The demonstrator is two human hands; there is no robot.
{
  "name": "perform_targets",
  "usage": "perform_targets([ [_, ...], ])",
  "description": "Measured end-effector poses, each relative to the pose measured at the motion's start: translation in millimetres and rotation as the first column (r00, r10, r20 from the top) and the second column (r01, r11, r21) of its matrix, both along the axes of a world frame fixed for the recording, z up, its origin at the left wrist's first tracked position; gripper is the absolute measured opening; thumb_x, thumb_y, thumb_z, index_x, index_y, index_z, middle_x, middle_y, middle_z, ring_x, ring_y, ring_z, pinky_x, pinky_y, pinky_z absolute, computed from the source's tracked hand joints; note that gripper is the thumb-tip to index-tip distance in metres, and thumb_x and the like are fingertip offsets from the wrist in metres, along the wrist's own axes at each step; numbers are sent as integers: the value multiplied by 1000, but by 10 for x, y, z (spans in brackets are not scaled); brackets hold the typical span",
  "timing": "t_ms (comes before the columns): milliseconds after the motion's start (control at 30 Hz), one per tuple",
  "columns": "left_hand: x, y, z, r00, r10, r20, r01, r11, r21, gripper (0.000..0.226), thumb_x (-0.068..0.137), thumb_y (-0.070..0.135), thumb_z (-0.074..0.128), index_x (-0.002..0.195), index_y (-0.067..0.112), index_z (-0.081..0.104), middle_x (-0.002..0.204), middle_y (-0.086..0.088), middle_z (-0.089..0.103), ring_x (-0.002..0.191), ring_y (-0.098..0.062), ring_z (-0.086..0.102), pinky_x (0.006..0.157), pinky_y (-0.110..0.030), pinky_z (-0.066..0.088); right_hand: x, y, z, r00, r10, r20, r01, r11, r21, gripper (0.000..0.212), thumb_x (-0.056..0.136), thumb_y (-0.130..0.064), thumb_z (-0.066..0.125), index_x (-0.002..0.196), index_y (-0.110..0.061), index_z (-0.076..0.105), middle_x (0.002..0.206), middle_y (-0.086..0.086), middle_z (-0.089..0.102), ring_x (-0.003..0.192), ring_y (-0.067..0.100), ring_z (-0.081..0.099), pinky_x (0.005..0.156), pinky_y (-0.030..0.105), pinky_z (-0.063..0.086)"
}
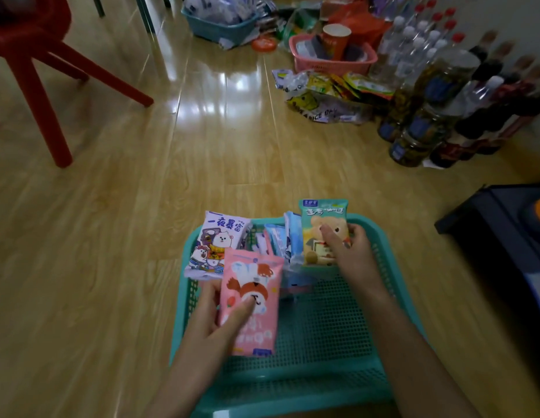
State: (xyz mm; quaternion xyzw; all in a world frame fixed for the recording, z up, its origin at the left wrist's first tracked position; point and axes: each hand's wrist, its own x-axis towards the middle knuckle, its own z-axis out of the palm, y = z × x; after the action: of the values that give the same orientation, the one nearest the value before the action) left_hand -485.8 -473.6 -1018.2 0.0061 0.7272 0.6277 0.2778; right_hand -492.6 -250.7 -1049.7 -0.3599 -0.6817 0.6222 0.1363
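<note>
Fingers (243, 310) of left hand (207, 322) clamp a glossy pink rectangular packet (256, 276) over the perforated teal plastic basket (323, 333), left side. Right hand (350, 251) pinches a green bear-print packet (320, 212) at the basket's far rim.

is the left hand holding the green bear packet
No, the left hand holds the pink packet, while the right hand pinches the green bear packet.

Home room used as a stockroom, glossy wood-plank floor (202, 140), red plastic stool (36, 55), crowded drink bottles (437, 95), baskets of packets (332, 60)
</note>
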Motion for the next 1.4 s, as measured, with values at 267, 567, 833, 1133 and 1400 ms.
perform_targets([
  [267, 341, 324, -391, 943, -259, 208, 273, 961, -39, 30, 83, 40, 54, 104, 19, 46, 108, -2, 67, 101, -18, 64, 97, -40, 48, 351, 377, -20, 990, -137, 12, 138, 990, -30, 27, 88, -23, 62, 109, -13, 47, 109, 12, 65, 90, 24, 65, 77, 39, 53],
  [567, 333, 524, -840, 892, -200, 406, 261, 960, -101, 17, 89, 13, 58, 103, 11, 49, 105, -10, 66, 99, -28, 65, 97, -49, 48, 718, 670, -163, 980, -145, 136, 146, 989, 2, 40, 90, -29, 59, 123, -11, 43, 109, 7, 61, 93, 23, 62, 75, 34, 48],
  [833, 316, 599, -1135, 892, -134, 433, 251, 941, -225, 29, 90, 10, 58, 116, 5, 45, 107, -8, 60, 93, -20, 58, 80, -31, 49, 859, 715, -285, 974, -110, 196, 119, 992, -32, 32, 92, -29, 56, 117, -14, 43, 103, 6, 63, 93, 25, 64, 79, 40, 52],
  [1133, 324, 1020, -1233, 856, -122, 503, 248, 950, -191, 21, 81, 3, 63, 99, 9, 54, 107, -13, 64, 101, -28, 63, 90, -41, 53, 838, 673, -307, 975, -94, 201, 98, 995, -12, 26, 91, -28, 57, 110, -17, 44, 100, 5, 64, 90, 24, 65, 80, 41, 52],
  [1400, 426, 1376, -1344, 902, -148, 406, 276, 920, -278, 20, 80, 8, 67, 96, 11, 55, 101, -8, 65, 93, -22, 65, 81, -33, 56, 872, 699, -260, 982, -82, 169, 91, 995, -46, 22, 91, -25, 58, 108, -18, 46, 93, 1, 67, 80, 19, 67, 73, 37, 54],
])
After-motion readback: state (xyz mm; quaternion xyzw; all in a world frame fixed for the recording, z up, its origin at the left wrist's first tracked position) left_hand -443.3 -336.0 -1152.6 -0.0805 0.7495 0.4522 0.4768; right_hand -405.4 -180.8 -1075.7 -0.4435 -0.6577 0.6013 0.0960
